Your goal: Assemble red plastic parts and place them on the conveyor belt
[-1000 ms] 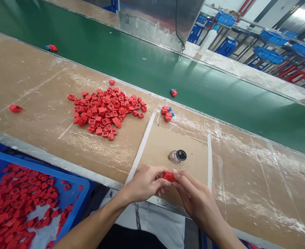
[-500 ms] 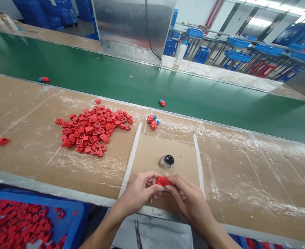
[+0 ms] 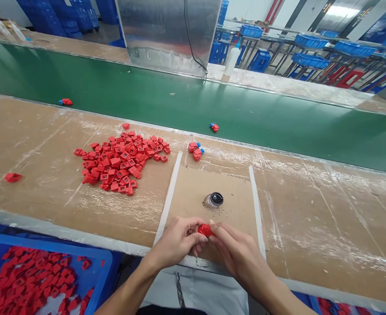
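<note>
My left hand [image 3: 176, 239] and my right hand [image 3: 237, 247] pinch a small red plastic part [image 3: 205, 230] between their fingertips, over the near edge of a cardboard mat [image 3: 193, 197] on the workbench. A small glass jar with a black lid [image 3: 213, 200] lies on its side on the mat just beyond my hands, with dark specks around it. Further left sits a loose pile of red plastic parts [image 3: 119, 162]. Beyond the mat are a few red parts with blue pieces [image 3: 196, 151]. My fingers hide most of the held part.
A blue tray [image 3: 109, 267] full of red parts stands at the lower left, below the bench edge. A green conveyor belt [image 3: 193, 105] runs behind the bench, carrying red-and-blue pieces [image 3: 214, 127]. A steel panel [image 3: 169, 35] stands beyond it, with blue crates further back.
My view has turned level and shifted slightly. Both hands stay together on the red part, which shows less between my fingers. The red-and-blue pieces on the belt have moved right.
</note>
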{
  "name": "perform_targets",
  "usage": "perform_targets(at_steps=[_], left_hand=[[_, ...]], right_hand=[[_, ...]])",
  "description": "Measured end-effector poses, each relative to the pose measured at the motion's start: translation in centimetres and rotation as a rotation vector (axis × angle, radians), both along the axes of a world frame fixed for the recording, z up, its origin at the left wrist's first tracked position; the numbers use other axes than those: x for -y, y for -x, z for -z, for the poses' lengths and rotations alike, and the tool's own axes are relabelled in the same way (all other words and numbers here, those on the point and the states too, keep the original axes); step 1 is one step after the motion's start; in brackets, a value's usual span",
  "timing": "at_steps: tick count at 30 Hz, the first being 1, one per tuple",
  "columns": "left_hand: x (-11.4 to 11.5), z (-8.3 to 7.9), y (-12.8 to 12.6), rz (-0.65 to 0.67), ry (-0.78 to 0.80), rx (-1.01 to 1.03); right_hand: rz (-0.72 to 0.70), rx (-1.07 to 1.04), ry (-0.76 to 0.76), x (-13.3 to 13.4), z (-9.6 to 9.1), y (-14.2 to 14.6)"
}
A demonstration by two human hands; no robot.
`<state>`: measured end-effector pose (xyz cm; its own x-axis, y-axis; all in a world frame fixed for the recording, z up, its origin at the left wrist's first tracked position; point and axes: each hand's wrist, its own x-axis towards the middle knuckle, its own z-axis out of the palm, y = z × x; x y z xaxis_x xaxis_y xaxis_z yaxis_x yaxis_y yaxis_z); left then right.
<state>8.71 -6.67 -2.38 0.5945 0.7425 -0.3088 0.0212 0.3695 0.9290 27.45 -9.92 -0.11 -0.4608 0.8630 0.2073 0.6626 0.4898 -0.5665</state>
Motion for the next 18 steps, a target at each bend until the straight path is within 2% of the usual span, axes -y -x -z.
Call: perform_targets(at_steps=[7, 10, 12, 15, 18], left_hand=[[-0.5, -0.5, 0.1, -0.012, 0.025, 0.008], [-1.0, -0.9, 0.2, 0.024, 0.046, -0.011], [-1.2, -1.3, 0.5, 0.079, 0.054, -0.048], [-1.0, -2.3, 1.9, 0.096, 0.039, -0.138], [-1.0, -3.3, 5.1, -0.023, -0.045, -0.262]], right_hand=[[0.056, -0.069, 0.014, 0.2, 0.1, -0.1], [0.152, -0.192, 0.112, 0.6, 0.5, 0.4], [0.215, -0.325, 0.234, 0.7, 0.8, 1.0], [0.302, -0.55, 0.412, 1.2, 1.2, 1.2], [0.459, -0.688, 0.403, 3.1, 0.6, -1.3]])
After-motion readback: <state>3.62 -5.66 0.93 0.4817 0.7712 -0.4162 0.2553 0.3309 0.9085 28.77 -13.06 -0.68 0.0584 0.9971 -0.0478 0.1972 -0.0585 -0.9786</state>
